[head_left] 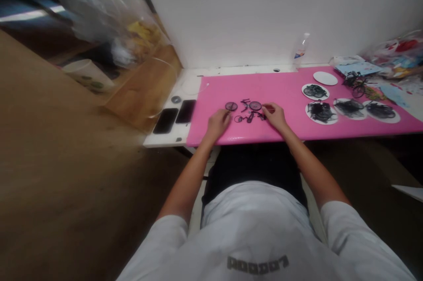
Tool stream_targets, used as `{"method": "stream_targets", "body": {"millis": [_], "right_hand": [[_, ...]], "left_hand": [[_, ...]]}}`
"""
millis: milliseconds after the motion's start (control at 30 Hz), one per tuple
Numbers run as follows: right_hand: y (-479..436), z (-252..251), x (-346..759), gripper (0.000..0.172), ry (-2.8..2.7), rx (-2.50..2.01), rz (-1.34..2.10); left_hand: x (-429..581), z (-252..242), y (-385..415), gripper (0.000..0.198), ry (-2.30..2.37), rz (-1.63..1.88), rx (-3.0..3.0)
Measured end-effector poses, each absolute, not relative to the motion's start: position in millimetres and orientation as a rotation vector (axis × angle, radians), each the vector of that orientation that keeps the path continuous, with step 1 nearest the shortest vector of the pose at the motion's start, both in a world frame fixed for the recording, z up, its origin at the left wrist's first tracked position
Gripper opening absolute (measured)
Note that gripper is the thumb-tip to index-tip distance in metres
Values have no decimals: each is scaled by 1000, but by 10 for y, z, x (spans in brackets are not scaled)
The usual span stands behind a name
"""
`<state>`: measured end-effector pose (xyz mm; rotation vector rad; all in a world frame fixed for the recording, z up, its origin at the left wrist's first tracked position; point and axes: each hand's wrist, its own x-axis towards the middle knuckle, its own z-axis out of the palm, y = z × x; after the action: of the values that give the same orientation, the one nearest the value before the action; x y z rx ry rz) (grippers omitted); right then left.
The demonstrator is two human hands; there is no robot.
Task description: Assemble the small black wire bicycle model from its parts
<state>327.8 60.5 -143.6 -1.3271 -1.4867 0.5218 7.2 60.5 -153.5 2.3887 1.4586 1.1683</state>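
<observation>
My left hand (pixel 218 123) rests on the pink mat (pixel 214 91), its fingertips pinched together at the lower edge of a small black spoked toy wheel (pixel 231 106). What lies between those fingertips is too small to make out. My right hand (pixel 275 116) has its thumb and fingers a little apart, with the tips beside a second toy wheel (pixel 255 105). Between the hands are a thin black toy bicycle part (pixel 245 105) and, closer to me, a black toy bicycle frame (pixel 250 117) with a ring at its left end.
White plates of black parts (pixel 322 121) stand on the right, near a bare white plate (pixel 325 78) and a black parts pile (pixel 357 83). A plastic bottle (pixel 300 49) stands by the wall. Two dark phones (pixel 166 121) lie left; a cardboard box (pixel 142 96) sits beyond.
</observation>
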Motion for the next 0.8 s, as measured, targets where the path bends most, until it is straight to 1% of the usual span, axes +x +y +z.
{"method": "stream_targets", "body": {"millis": [133,200,267,433,633,800], "right_hand": [[559,-1401,3258,24,-1712,-1362,262],[556,-1407,3239,23,-1809,-1358,214],[565,-1423,3226,26,-1873,-1373,215],[599,-1466,3249,22,-1898,-1367,286],[625,-1503,3296,27,-1804,-1313,395],[624,-1485,3298,22,-1774,-1275,407]], "left_hand": [[68,-1531,597,26,1451,1180,2381],[68,-1528,592,25,1452,1181,2383],[69,-1526,588,25,1455,1180,2384],[77,-1527,591,22,1464,1181,2376],[68,-1538,599,22,1452,1176,2395],[72,-1526,597,23,1472,1150,2389]]}}
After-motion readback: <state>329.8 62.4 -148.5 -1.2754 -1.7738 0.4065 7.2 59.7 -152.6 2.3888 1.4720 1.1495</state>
